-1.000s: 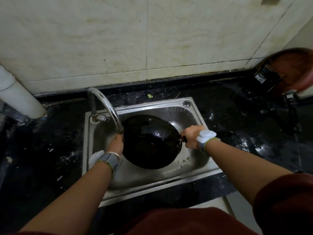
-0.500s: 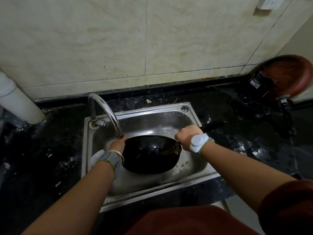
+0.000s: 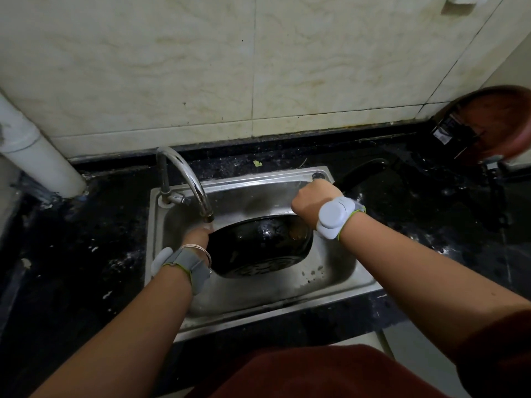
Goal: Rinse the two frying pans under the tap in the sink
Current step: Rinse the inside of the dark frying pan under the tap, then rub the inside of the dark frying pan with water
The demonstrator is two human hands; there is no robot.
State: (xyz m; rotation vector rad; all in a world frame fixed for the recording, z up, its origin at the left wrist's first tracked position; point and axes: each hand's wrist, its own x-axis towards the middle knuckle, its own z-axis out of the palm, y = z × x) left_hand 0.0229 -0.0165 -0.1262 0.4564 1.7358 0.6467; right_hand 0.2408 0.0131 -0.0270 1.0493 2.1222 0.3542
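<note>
Over the middle of the sink, a black round frying pan [image 3: 258, 245] hangs tilted on its side, its dark wet interior facing up and away from the viewer and its ridged underside turned toward the viewer. It sits inside the basin, with its left rim just below the spout.

Its long black handle [image 3: 359, 175] slants up toward the back right corner of the sink. The right hand [image 3: 313, 202] is closed in a fist around that handle close to the pan body, knuckles up, with a white round device strapped to the wrist. The left hand [image 3: 198, 237] meets the pan's left rim right under the spout; its fingers are hidden behind the rim, so it cannot be told whether they curl around the edge or only press on it. A grey strap and thin bangles circle that wrist.

A curved chrome tap [image 3: 186, 179] arches from the back left corner and ends just above the left hand. Whether water is running is hard to make out.

Around them lies the rectangular stainless steel sink [image 3: 287, 305], set in a black speckled stone countertop [image 3: 86, 239]. At the far right of the counter, well apart from the sink, stands a reddish-brown round pan [image 3: 500, 124], dry-looking and untouched.

Judging from this, the first pan is mid-rinse, perhaps being tipped out, and the second pan has yet to go under the tap, so roughly half the job remains.
</note>
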